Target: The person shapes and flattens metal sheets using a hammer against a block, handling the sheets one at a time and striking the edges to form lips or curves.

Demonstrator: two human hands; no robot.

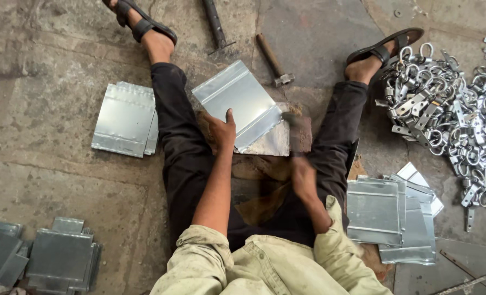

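Observation:
I sit on a stone floor with my legs spread. My left hand (221, 131) grips the near edge of a shiny folded sheet-metal plate (237, 101) that rests tilted on a flat block (300, 134) between my legs. My right hand (304, 177) is blurred and closed around the handle of a hammer (291, 121), whose head sits at the plate's right edge.
A stack of similar plates (124, 117) lies left of my left leg, another stack (390, 216) by my right hip, more plates (51, 257) at lower left. A heap of metal rings and clasps (450, 104) fills the right. A second hammer (274, 61) and a rod (214, 23) lie ahead.

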